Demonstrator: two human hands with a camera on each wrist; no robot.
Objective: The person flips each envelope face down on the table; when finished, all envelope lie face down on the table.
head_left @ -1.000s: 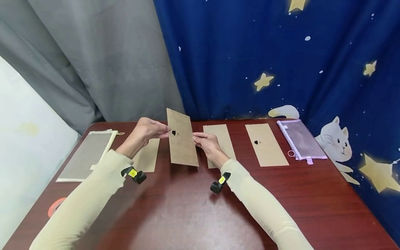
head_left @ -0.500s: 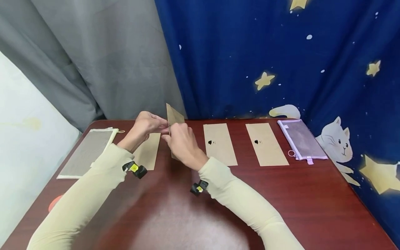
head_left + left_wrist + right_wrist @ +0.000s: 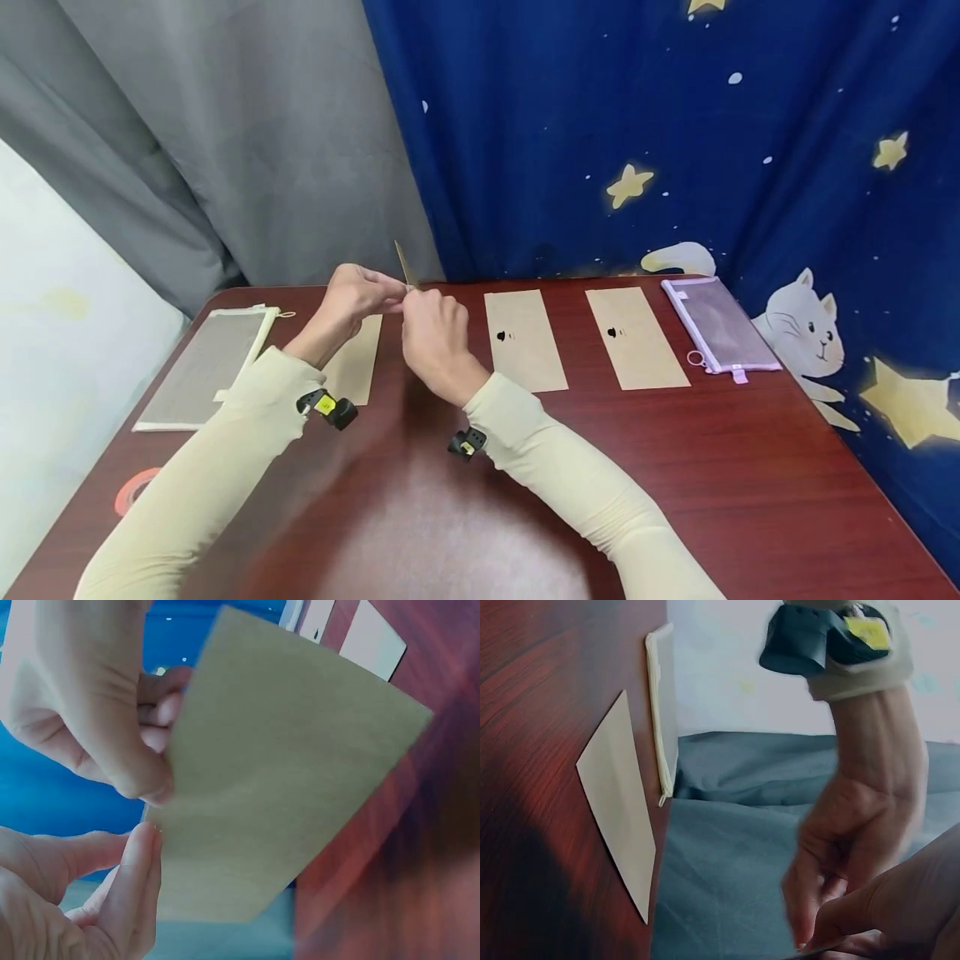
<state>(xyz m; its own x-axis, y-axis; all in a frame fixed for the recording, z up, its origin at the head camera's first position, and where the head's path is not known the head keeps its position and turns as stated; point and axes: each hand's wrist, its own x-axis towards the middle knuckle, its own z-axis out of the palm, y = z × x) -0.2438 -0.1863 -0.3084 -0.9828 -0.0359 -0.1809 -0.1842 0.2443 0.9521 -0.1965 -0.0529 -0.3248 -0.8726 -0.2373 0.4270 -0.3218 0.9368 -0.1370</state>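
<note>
A thin, flat brown kraft-paper piece (image 3: 277,772) stands on edge above the table; in the head view only a sliver of it shows behind the hands. My left hand (image 3: 360,293) pinches its near edge between thumb and fingers. Close beside it, my right hand (image 3: 437,340) grips the same edge, its thumb laid on the face in the left wrist view. Three similar brown pieces lie flat: one (image 3: 362,358) partly behind the left forearm, a second (image 3: 532,358) and a third (image 3: 641,350) to the right, both printed with a small black hat mark.
A grey mesh zip pouch with cream edging (image 3: 198,375) lies at the left, partly covered by the left sleeve. At the right edge lies a purple mesh zip pouch (image 3: 729,325). An orange ring (image 3: 132,492) is half hidden by the left sleeve. Curtains hang behind the reddish-brown table (image 3: 675,483).
My right hand has moved from the paper piece's right side across to its left edge, next to the left hand. The piece has turned nearly edge-on to the head view.
</note>
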